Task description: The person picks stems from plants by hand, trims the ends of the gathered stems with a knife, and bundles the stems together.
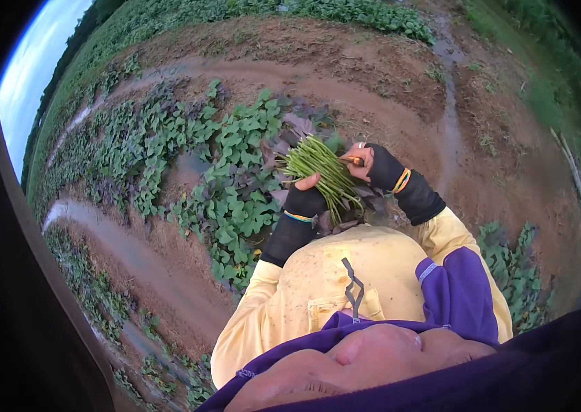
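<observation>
A thick bunch of green cut stems (pixel 318 168) with dark purple leaves is held in front of my body. My left hand (pixel 305 196), in a black fingerless glove with coloured bands at the wrist, is closed round the near left side of the bunch, thumb on top. At its right side, my right hand (pixel 367 165) is closed with the fingers pinched on a small orange thing (pixel 354 161); its kind is too small to tell. Yellow and orange bands circle the right wrist over the black sleeve. The bunch's underside is hidden.
Leafy green vines (pixel 235 178) grow low along the row to the left, with muddy furrows (pixel 125 240) beside them. A wet channel (pixel 450 103) runs through bare soil at the right. More vines (pixel 510 275) stand at the lower right, and a pale pole (pixel 574 178) lies near the grass.
</observation>
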Available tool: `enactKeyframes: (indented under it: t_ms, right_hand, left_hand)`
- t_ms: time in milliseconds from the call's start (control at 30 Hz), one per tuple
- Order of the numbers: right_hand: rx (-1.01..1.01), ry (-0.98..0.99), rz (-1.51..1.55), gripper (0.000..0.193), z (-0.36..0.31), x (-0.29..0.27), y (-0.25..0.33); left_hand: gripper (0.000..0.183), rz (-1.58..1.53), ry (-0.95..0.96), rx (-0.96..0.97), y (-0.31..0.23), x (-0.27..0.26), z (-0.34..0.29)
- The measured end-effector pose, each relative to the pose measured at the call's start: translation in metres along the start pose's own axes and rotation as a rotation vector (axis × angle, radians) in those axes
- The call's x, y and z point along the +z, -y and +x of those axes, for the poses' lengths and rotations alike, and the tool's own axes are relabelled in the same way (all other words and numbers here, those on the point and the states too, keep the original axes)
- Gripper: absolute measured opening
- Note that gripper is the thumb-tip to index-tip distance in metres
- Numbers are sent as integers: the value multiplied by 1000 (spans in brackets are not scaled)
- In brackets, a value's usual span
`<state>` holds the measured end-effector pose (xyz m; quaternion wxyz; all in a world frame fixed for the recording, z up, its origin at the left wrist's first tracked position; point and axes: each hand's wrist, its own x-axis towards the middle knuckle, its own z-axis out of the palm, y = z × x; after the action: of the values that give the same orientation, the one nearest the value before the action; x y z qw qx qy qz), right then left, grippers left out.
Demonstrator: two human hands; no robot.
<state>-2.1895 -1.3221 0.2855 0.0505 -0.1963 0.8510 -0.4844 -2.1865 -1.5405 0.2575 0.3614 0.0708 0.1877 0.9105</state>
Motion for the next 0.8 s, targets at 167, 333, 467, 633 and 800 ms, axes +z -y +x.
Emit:
enactKeyframes:
  t_ms: [167, 333, 467, 633, 800]
  right_hand:
    - [64, -107, -81, 24, -48, -41, -22]
    - [17, -341, -233, 27, -75, -70, -42]
    - [100, -610, 173, 26, -75, -85, -43]
    - [289, -651, -30, 41, -81, -90, -70]
    - [536, -834, 27, 42, -100, -88, -62]
  left_hand:
    - [60, 31, 0, -10, 43, 31, 47]
    - [60, 90, 32, -79, 71, 38, 79]
    - [57, 100, 78, -243, 91, 44, 104]
    - [58, 96, 118, -359, 103, 35, 124]
    - [61, 133, 121, -486, 114, 21, 139]
